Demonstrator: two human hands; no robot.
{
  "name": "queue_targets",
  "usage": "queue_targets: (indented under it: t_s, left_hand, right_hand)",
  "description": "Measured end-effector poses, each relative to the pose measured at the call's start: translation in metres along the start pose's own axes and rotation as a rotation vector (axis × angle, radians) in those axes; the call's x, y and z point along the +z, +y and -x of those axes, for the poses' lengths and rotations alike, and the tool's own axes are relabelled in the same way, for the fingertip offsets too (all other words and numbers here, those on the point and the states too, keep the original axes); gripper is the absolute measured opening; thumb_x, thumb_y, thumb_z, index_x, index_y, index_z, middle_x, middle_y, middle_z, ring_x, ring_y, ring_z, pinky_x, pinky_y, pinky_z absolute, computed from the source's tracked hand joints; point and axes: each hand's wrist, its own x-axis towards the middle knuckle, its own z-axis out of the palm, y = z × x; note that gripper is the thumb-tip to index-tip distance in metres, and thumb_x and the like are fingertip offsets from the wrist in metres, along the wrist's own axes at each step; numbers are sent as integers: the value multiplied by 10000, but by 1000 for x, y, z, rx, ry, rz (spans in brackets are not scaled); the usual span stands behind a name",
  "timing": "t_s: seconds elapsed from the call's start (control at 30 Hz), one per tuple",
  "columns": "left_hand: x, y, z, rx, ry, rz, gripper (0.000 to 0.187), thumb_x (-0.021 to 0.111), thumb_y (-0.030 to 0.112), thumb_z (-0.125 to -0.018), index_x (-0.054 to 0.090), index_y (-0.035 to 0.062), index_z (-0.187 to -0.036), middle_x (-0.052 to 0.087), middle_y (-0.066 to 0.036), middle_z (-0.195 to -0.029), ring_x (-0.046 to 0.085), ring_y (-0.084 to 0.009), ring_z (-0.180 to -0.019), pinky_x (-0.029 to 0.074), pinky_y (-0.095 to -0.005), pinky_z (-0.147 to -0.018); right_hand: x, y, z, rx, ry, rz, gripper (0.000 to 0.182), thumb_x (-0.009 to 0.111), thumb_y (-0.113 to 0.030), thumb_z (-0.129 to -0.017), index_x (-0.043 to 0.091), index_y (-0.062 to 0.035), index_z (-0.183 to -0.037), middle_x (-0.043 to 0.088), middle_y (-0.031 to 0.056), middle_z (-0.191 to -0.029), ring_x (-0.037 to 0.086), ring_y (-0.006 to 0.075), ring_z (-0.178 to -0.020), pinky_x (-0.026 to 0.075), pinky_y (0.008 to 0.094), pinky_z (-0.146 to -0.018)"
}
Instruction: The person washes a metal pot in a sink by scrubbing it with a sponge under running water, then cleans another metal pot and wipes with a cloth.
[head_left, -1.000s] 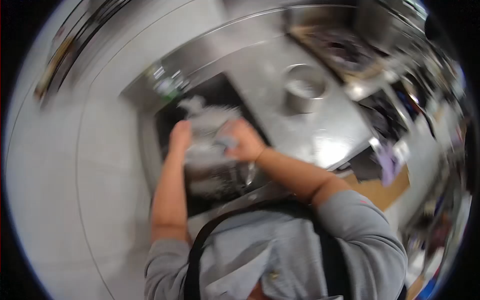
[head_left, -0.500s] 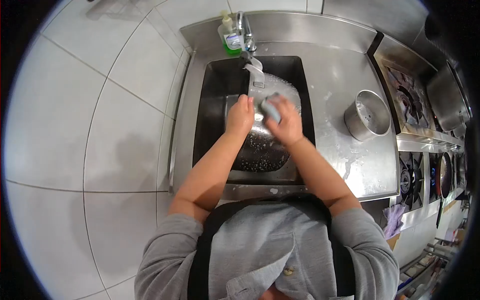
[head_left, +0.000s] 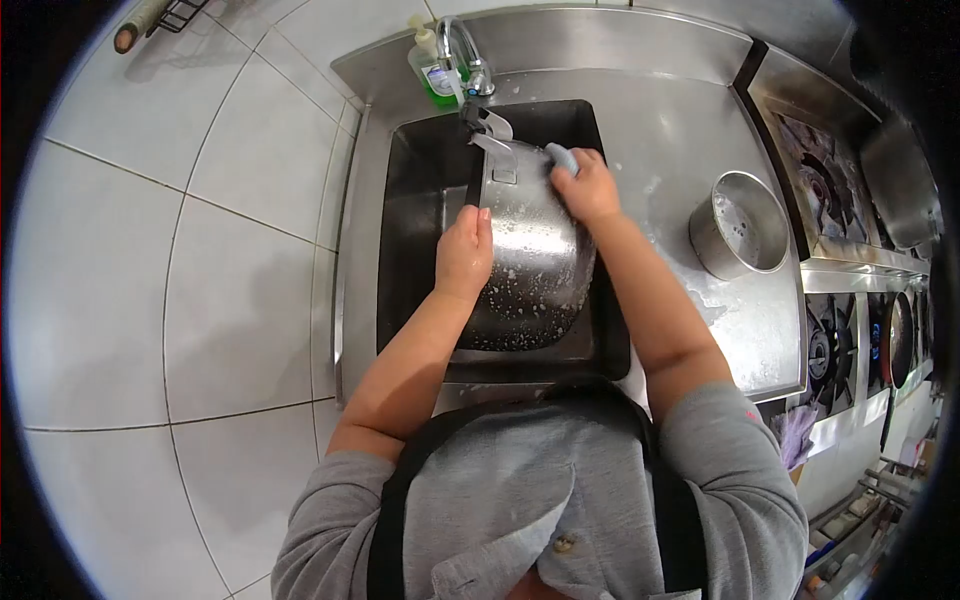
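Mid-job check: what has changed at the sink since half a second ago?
The right hand has moved the grey pad away from the body, from the middle of the large pot's side to its far right edge. Nothing was let go or newly taken. The left hand still grips the pot by its rim; the small pot still stands on the counter, the soap bottle beside the tap.

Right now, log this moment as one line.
Left hand: holding large pot; right hand: grey scrubber at pot's far end; large pot: sudsy, tilted in sink; smaller pot: on counter
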Motion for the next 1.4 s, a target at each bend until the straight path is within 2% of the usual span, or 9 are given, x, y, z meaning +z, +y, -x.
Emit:
queue_targets:
  t_s: [0.27,0.37,0.5,1.1,1.23,1.27,1.3,1.37,1.4]
  left_hand:
    - [-1,-5,1,-21,-11,67,308,431,287,-970,469,26,-811,562,-257,-720,542,-479,-716,404,-548,-610]
    - [-2,0,0,17,11,-1,321,434,277,-977,484,6,-813,548,-249,-723,525,-455,-688,403,-478,-602]
    - [-4,-1,-4,7,11,-33,318,418,282,-977,482,15,-817,570,-261,-743,545,-473,-727,409,-526,-621]
    - [-6,-7,7,-49,-44,-49,352,396,301,-988,527,-10,-889,579,-247,-782,572,-424,-752,433,-452,-670]
    - [11,-57,-25,-66,-79,580,536,361,478,-983,528,4,-1171,613,-154,-1058,575,-242,-1006,446,-365,-866]
    - [-2,-33,-45,-433,-69,862,647,363,581,-949,490,17,-1238,578,-130,-1135,553,-242,-1035,443,-392,-889]
    - [-14,-7,-68,-497,-40,878,685,425,615,-914,475,17,-1245,558,-128,-1166,552,-229,-1012,445,-412,-886]
    - [-16,-2,-127,-431,-177,996,738,547,543,-892,383,-40,-1314,557,-155,-1096,561,-246,-1008,469,-383,-884]
    - [-14,5,-149,-461,-226,1078,479,589,390,-911,511,-30,-1127,579,-123,-939,587,-217,-889,518,-340,-762]
  right_hand:
    - [15,-30,45,-607,12,-39,341,650,-180,-711,624,-21,-1011,580,172,-1069,566,361,-983,470,411,-870]
    - [16,-15,1,-398,-17,22,314,652,-176,-702,622,-20,-973,578,159,-1048,548,366,-984,463,421,-863]
    - [24,-37,32,-636,43,55,267,674,-181,-665,635,-37,-887,564,161,-1012,515,376,-964,460,438,-840]
    - [20,-46,43,-608,36,169,303,722,-179,-628,663,-124,-920,540,109,-1041,513,324,-985,443,433,-817]
    - [2,-29,86,-659,-33,79,368,749,-187,-614,653,-147,-968,541,102,-1087,510,320,-998,426,443,-832]
    - [1,-28,90,-651,-42,85,395,762,-185,-600,652,-156,-978,540,96,-1096,510,316,-1002,422,443,-831]
    - [0,-27,93,-642,-47,91,423,776,-183,-585,652,-165,-988,538,90,-1105,510,312,-1006,418,442,-830]
    - [0,-26,97,-650,-33,73,433,742,-185,-624,649,-176,-1046,540,82,-1078,501,302,-981,398,429,-841]
    - [-1,-25,99,-671,-41,86,456,765,-186,-592,644,-177,-1032,539,79,-1086,504,300,-990,404,433,-833]
